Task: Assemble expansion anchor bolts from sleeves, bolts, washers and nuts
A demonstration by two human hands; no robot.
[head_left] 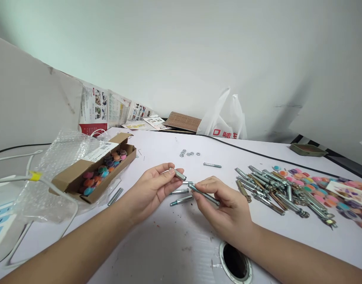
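Observation:
My left hand (153, 189) pinches a short silver metal sleeve (179, 174) between thumb and fingers, above the white table (175, 236). My right hand (225, 205) grips a long silver bolt (204, 195), its tip pointing up-left toward the sleeve, a small gap between them. Just below and between the hands lie three loose bolts (181, 200) on the table. Several small nuts (189, 153) and a single bolt (212, 165) lie farther back.
A pile of several metal expansion bolts (275, 193) lies at right beside coloured round discs (323, 189). An open cardboard box (94, 173) of coloured discs sits left on bubble wrap (51, 177). A cable hole (236, 263) is near the front edge; a plastic bag (224, 118) stands at the back.

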